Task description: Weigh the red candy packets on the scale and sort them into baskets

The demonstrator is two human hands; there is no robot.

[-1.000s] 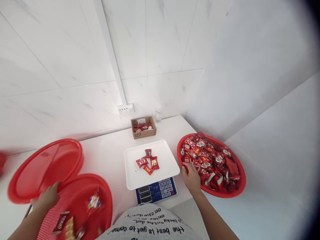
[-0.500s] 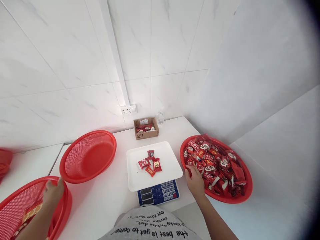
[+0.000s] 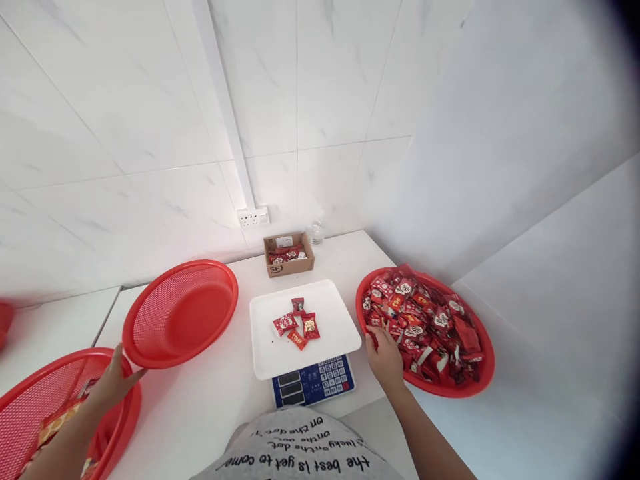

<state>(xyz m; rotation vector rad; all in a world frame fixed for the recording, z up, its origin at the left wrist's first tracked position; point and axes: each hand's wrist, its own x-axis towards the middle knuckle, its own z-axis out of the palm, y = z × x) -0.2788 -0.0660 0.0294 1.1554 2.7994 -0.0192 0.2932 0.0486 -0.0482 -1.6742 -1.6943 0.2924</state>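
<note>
My left hand (image 3: 114, 385) has thumb and fingers spread against the near left rim of a red plastic basket (image 3: 185, 320), which looks empty. Below that arm, a second red basket (image 3: 131, 407) holds some red and yellow packets (image 3: 59, 423), partly hidden by the forearm. On the right, my right hand (image 3: 386, 359) is closed over the left rim of a red basket (image 3: 487, 373) heaped with small red wrapped snacks (image 3: 420, 320). Between the hands, several red wrapped packets (image 3: 299, 325) lie on the white tray (image 3: 325, 347) of a scale with a blue keypad (image 3: 315, 381).
Behind the tray stands a small cardboard box (image 3: 290, 268) with red packets inside. A clear plastic container (image 3: 317, 232) is beside it, near the wall. A power socket (image 3: 253, 217) sits on the tiled wall. Another red item (image 3: 5, 320) shows at the left edge.
My left hand has moved from the lower left basket's rim to the empty basket, its fingers opening out. That basket has shifted slightly right. My right hand stays at its basket's rim.
</note>
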